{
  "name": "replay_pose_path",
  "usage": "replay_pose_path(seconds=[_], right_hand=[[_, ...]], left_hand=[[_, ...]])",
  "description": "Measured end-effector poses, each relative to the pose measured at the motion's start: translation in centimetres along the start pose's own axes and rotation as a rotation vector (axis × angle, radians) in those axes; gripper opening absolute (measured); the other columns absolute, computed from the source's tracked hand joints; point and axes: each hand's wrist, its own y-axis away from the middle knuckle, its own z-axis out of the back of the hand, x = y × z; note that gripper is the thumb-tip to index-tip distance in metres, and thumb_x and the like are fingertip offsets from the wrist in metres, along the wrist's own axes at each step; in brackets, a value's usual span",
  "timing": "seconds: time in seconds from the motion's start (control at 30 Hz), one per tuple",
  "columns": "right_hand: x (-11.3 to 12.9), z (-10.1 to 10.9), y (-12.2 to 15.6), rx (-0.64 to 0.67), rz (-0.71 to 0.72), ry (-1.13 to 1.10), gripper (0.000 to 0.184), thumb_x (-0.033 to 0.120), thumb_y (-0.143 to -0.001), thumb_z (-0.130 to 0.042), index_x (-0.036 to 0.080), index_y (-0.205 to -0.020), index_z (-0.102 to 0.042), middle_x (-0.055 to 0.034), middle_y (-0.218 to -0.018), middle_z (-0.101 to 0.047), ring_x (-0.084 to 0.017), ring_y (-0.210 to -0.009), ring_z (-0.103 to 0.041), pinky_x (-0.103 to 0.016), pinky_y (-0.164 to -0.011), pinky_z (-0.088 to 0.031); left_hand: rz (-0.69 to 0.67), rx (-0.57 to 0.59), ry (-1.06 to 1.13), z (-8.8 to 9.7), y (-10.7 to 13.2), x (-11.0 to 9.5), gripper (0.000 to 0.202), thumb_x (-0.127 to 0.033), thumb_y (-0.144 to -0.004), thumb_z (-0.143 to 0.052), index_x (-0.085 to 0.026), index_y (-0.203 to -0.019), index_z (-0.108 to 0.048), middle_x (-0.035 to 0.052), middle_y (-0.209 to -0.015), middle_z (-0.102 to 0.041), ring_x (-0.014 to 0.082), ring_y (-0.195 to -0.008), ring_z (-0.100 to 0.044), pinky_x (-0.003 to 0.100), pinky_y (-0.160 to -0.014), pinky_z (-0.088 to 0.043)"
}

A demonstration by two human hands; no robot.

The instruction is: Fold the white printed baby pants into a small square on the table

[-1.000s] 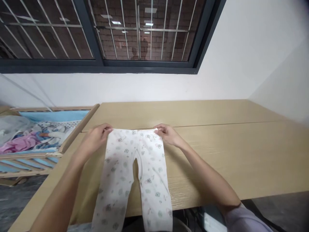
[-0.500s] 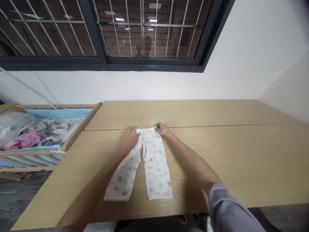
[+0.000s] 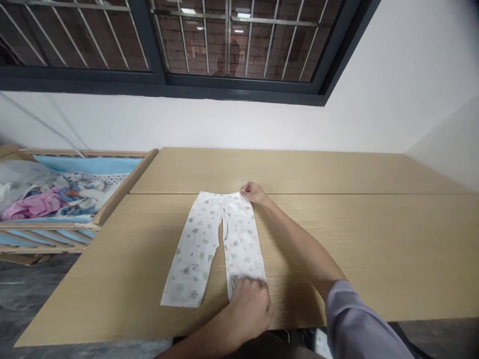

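Observation:
Small white printed trousers [image 3: 204,239] lie flat on a wooden table, waistband at the far side and both legs toward me. My right hand [image 3: 253,193] pinches the right corner of the waistband between thumb and fingers. Down at the lower end of the right trouser leg is my left hand [image 3: 251,306], its fingers curled closed on the cloth and covering the hem. The left leg lies spread out with its hem in view.
The wooden table [image 3: 355,239] has a seam running across it. At left stands a wooden cot [image 3: 127,187] with a blue lining, holding a pink cloth [image 3: 35,205], other fabrics and a plastic bag [image 3: 22,174]. A white wall and a barred window rise behind.
My left hand has left the waistband's left side and moved down and right to the right leg's hem. My right hand stays at the waistband corner. The view has tilted slightly downward.

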Motion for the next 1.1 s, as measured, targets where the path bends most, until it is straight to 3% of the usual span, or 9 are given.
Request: replay_pose_path(seconds=[0.13, 0.27, 0.4, 0.5, 0.67, 0.77, 0.9, 1.1], right_hand=[[2.4, 0.4, 0.2, -0.003, 0.031, -0.028, 0.013, 0.023, -0.081, -0.067, 0.017, -0.091, -0.063, -0.0001, -0.078, -0.069, -0.012, -0.07, -0.059, -0.021, -0.064, -0.04], [5.6, 0.1, -0.2, 0.008, 0.048, -0.03, 0.014, 0.027, -0.08, -0.069, 0.017, -0.087, -0.062, -0.0009, -0.079, -0.069, -0.012, -0.07, -0.06, -0.021, -0.062, -0.04], [8.9, -1.8, -0.9, 0.025, 0.08, 0.008, 0.017, 0.029, -0.079, -0.07, 0.017, -0.086, -0.062, -0.0021, -0.08, -0.07, -0.013, -0.072, -0.061, -0.022, -0.063, -0.041], [11.0, -4.4, -1.4, 0.039, 0.118, 0.068, 0.017, 0.029, -0.079, -0.071, 0.017, -0.088, -0.063, -0.0032, -0.082, -0.07, -0.014, -0.074, -0.062, -0.023, -0.064, -0.04], [13.7, -9.2, -2.0, 0.064, 0.14, 0.201, 0.021, 0.032, -0.08, -0.072, 0.017, -0.093, -0.066, -0.0073, -0.087, -0.071, -0.019, -0.081, -0.064, -0.024, -0.063, -0.04], [14.7, -11.0, -2.3, 0.089, 0.132, 0.269, 0.022, 0.032, -0.08, -0.074, 0.016, -0.093, -0.067, -0.01, -0.089, -0.072, -0.02, -0.082, -0.067, -0.024, -0.061, -0.04], [15.3, -12.0, -2.3, 0.12, 0.114, 0.335, 0.022, 0.033, -0.083, -0.073, 0.015, -0.095, -0.068, -0.0127, -0.09, -0.074, -0.022, -0.082, -0.07, -0.024, -0.059, -0.041], [15.6, -11.8, -1.7, 0.137, 0.136, 0.386, 0.024, 0.035, -0.088, -0.069, 0.015, -0.101, -0.067, -0.0159, -0.1, -0.074, -0.027, -0.092, -0.072, -0.027, -0.065, -0.046]], left_hand=[[0.092, -0.056, 0.096, 1.7, 1.5, 0.6, 0.027, -0.028, -0.09, -0.046, -0.019, -0.088, -0.071, 0.0124, -0.086, -0.076, 0.028, -0.084, -0.07, 0.038, -0.073, -0.047], [0.179, -0.213, 0.282, 3.6, 5.3, 2.1, 0.03, -0.034, -0.093, -0.042, -0.024, -0.071, -0.059, 0.0028, -0.071, -0.07, 0.0205, -0.071, -0.066, 0.033, -0.066, -0.042], [0.338, -0.364, 0.402, 4.4, 9.8, 4.8, 0.036, -0.043, -0.093, -0.038, -0.025, -0.062, -0.044, 0.0008, -0.06, -0.061, 0.0178, -0.06, -0.059, 0.031, -0.061, -0.039], [0.477, -0.403, 0.471, 4.5, 12.7, 7.1, 0.038, -0.048, -0.092, -0.037, -0.025, -0.063, -0.045, 0.0004, -0.059, -0.059, 0.0177, -0.058, -0.057, 0.03, -0.059, -0.038], [0.683, -0.377, 0.362, 3.6, 15.1, 11.0, 0.037, -0.044, -0.092, -0.035, -0.024, -0.066, -0.05, 0.0027, -0.064, -0.063, 0.0208, -0.064, -0.061, 0.031, -0.062, -0.036], [0.771, -0.329, 0.265, 2.7, 15.5, 12.2, 0.035, -0.037, -0.095, -0.035, -0.023, -0.068, -0.053, 0.0042, -0.07, -0.067, 0.0229, -0.072, -0.065, 0.032, -0.065, -0.034], [0.803, -0.281, 0.221, 2.3, 15.7, 12.4, 0.035, -0.03, -0.098, -0.036, -0.022, -0.072, -0.057, 0.0049, -0.077, -0.071, 0.0233, -0.077, -0.067, 0.032, -0.067, -0.033], [0.828, -0.249, 0.153, 2.6, 15.9, 12.3, 0.033, -0.027, -0.098, -0.038, -0.023, -0.076, -0.062, 0.0035, -0.081, -0.074, 0.0237, -0.079, -0.07, 0.033, -0.066, -0.035]])
